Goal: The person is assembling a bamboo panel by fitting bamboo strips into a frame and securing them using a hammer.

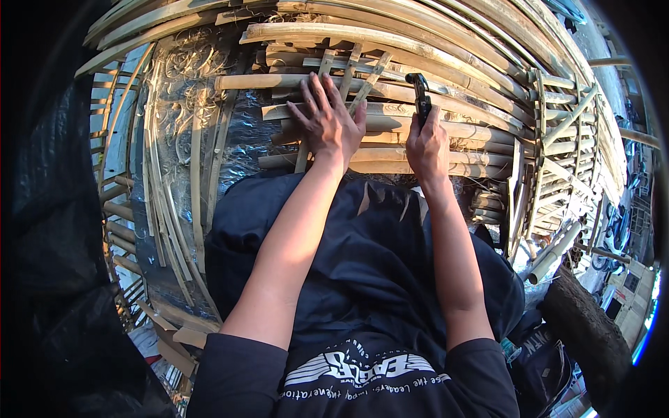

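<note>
My left hand [327,118] lies flat, fingers spread, on a lattice of split bamboo strips [390,129] in front of me. My right hand [426,143] is closed around the handle of a black hand tool [420,94], likely pliers or cutters, whose head points away from me and rests against a bamboo slat. The two hands are a short distance apart on the same slats. My lap, in dark cloth, covers the near end of the strips.
Long curved bamboo strips [418,28] arc across the top. A woven bamboo panel [557,153] stands at right. Loose thin strips [174,195] lie at left over silvery sheeting [244,132]. A dark log [592,327] sits at lower right.
</note>
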`<state>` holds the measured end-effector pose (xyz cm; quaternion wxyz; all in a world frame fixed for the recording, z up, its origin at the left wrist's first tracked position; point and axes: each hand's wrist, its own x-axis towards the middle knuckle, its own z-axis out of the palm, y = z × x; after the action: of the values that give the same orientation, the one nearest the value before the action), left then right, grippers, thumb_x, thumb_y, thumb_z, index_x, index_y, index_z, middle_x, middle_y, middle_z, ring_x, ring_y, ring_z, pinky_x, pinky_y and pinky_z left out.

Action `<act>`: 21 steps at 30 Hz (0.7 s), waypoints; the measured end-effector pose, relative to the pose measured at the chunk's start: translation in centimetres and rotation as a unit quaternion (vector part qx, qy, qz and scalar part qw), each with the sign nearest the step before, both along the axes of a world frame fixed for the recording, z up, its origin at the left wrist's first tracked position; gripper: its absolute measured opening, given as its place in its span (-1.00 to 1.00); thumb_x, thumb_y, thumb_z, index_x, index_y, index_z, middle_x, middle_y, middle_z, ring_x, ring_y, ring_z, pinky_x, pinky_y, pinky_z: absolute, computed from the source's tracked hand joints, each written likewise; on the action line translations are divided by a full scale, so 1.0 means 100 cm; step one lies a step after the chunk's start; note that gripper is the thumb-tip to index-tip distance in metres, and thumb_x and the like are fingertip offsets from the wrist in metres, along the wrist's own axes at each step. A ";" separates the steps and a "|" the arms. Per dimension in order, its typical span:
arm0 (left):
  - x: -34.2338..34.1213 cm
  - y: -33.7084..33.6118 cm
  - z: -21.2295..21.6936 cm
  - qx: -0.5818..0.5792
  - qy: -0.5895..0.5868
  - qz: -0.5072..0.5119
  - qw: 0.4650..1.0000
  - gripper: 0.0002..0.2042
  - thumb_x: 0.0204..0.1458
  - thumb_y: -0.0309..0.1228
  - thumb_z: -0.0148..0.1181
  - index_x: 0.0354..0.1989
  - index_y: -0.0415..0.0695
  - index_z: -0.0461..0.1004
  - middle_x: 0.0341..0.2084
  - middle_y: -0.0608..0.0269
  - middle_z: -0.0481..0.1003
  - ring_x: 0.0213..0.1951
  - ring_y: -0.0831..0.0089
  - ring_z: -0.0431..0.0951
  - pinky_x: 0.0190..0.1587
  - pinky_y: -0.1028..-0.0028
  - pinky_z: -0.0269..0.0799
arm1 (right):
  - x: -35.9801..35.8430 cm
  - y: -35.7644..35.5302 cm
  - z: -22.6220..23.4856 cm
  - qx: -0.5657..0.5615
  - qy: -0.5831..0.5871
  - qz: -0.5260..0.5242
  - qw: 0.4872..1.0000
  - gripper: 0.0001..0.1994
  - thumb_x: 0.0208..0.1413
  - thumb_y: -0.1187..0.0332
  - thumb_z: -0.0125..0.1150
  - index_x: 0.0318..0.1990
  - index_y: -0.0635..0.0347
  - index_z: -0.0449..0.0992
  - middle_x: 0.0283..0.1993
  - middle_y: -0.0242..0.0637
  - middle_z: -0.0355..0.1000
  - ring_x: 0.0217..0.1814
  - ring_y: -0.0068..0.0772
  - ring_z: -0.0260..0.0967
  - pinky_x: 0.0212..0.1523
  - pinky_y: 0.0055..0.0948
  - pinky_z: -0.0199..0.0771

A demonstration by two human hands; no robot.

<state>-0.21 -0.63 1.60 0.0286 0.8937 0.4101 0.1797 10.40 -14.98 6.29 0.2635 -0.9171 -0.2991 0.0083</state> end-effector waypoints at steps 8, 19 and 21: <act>0.001 0.000 0.001 -0.004 -0.005 0.000 1.000 -0.16 0.25 0.17 -0.05 0.48 -0.31 0.11 0.48 -0.13 0.07 0.51 -0.10 0.03 0.40 -0.36 -0.03 | -0.002 0.002 0.002 -0.011 0.000 -0.005 1.000 -0.65 0.36 0.29 0.09 0.05 0.49 0.37 -0.41 0.32 0.52 -0.35 0.39 0.52 -0.34 0.19 0.50; 0.001 0.004 -0.004 -0.013 0.012 0.004 1.000 -0.16 0.26 0.16 -0.08 0.51 -0.30 0.04 0.49 -0.17 0.06 0.53 -0.12 -0.02 0.41 -0.37 -0.08 | -0.020 0.006 0.049 0.165 -0.014 -0.027 0.986 -0.82 0.37 0.37 0.11 -0.01 0.25 0.36 -0.47 0.04 0.49 -0.46 0.25 0.48 -0.45 0.02 0.38; 0.002 0.001 -0.001 -0.015 0.015 0.001 1.000 -0.16 0.27 0.16 -0.09 0.51 -0.29 0.03 0.50 -0.17 0.05 0.53 -0.12 -0.02 0.41 -0.37 -0.08 | -0.021 0.001 0.035 0.178 -0.121 -0.019 0.977 -0.80 0.38 0.35 0.09 0.01 0.27 0.35 -0.48 0.11 0.49 -0.47 0.31 0.47 -0.46 0.05 0.39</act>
<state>-0.05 -0.58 1.50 0.0357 0.8952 0.4142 0.1605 8.34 -14.84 9.77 0.3842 -0.8554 -0.3082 -0.1604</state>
